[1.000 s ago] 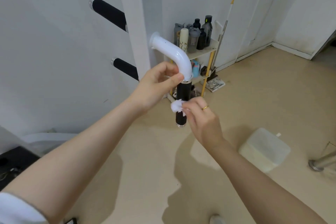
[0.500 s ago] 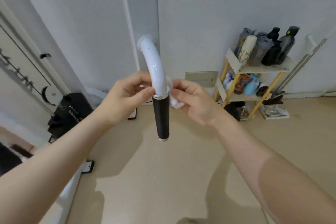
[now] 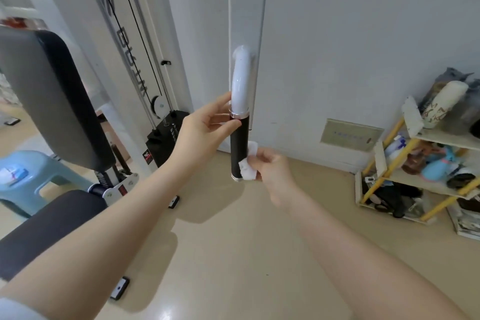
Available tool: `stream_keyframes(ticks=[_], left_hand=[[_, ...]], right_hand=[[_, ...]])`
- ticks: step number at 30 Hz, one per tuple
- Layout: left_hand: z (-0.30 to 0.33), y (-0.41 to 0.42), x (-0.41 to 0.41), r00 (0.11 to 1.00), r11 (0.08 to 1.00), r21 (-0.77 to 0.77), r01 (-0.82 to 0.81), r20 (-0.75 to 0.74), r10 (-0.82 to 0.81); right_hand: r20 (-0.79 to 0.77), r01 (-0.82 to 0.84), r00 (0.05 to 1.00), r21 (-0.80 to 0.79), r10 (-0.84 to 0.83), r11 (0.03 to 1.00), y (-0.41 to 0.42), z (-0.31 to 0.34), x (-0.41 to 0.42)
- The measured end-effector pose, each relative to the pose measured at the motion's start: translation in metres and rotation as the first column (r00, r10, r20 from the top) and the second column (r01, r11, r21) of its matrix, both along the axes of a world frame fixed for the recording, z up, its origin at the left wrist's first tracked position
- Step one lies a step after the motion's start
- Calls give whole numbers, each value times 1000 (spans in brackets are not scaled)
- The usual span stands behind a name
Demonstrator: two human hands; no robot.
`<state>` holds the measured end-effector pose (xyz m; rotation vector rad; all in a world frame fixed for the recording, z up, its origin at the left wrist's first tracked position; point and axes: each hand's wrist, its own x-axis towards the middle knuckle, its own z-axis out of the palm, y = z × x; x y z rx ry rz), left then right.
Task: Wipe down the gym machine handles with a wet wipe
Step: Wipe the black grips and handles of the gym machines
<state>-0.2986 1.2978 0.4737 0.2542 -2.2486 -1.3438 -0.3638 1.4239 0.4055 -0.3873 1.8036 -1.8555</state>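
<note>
A gym machine handle hangs down from a white upright post: a curved white tube [image 3: 240,86] ending in a black grip [image 3: 238,149] with chrome rings. My left hand [image 3: 205,128] pinches the handle at the upper chrome ring, thumb and fingers around it. My right hand [image 3: 272,171] holds a crumpled white wet wipe [image 3: 247,166] pressed against the lower right side of the black grip, near its bottom end.
A black padded seat and backrest [image 3: 49,101] of the machine stand at the left, with cables and a weight stack [image 3: 166,132] behind. A light blue plastic stool [image 3: 23,176] is at far left. A yellow-framed shelf [image 3: 415,171] with bottles stands at right.
The view has swung left, bringing the machine's seat into sight. My right hand with the wipe has gone from the top of the black grip down to its lower end.
</note>
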Motion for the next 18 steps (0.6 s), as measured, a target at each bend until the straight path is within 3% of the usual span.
stream_keyframes(ticks=[5,7,10,13,15,16,18], left_hand=[[3,7,-4,1000,1000,-2,-18,2,18],[1,10,-5,1000,1000,6,-12,-1,12],[-4,14,-6,1000,1000,14,-22,2,22],[-1,10,-10,1000,998,-55,20,18,-19],[2,6,-11,999,980,-192,42,31,-36],[3,6,-13,999,967,-252,39,36,-31],[2,7,-14,999,952,-305,16,36,-5]], right_hand=[[-182,55,980,-163,-85,985,-10,38,-26],[-193,77,977,-71,-90,994,-5,17,-22],[-128,-38,990,110,52,993,7,-20,-9],[-116,-133,986,-108,121,985,2,10,-34],[-140,-238,968,-239,209,942,-2,38,-50],[-141,-268,960,-232,241,935,0,38,-54],[-140,-338,935,-62,327,939,9,18,-57]])
